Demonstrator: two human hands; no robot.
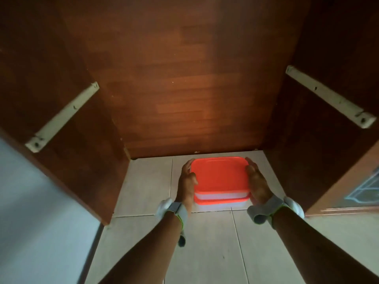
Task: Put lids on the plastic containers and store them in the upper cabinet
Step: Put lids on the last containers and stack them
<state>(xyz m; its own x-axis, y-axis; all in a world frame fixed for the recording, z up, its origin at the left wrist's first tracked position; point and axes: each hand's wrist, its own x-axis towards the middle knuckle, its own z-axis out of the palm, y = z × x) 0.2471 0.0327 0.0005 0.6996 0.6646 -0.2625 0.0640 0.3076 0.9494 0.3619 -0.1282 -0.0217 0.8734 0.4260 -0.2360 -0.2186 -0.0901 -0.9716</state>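
Two square plastic containers sit stacked one on the other, each with a translucent whitish body and an orange-red lid with rounded corners. The upper lid is smooth and faintly glossy; only the front edge of the lower lid shows beneath it. The stack sits on the tiled floor of an open wooden cabinet, close to the back panel.

The person's left hand presses flat against the stack's left side, fingers stretched along the upper lid's edge. The right hand mirrors it on the right side, so the stack is held between both palms. Each wrist carries a grey strap with a green edge and a white block: one wristband on the left, one on the right.

The cabinet floor is laid with pale, matte tiles divided by thin dark grout lines. The back panel is reddish-brown wood with a plank-like grain, lit warmer near its middle. Two dark wooden side walls flank it, each bearing one whitish rail fixed with screws: the left rail and the right rail. At the far right edge, part of an open door with a patterned glass pane shows.
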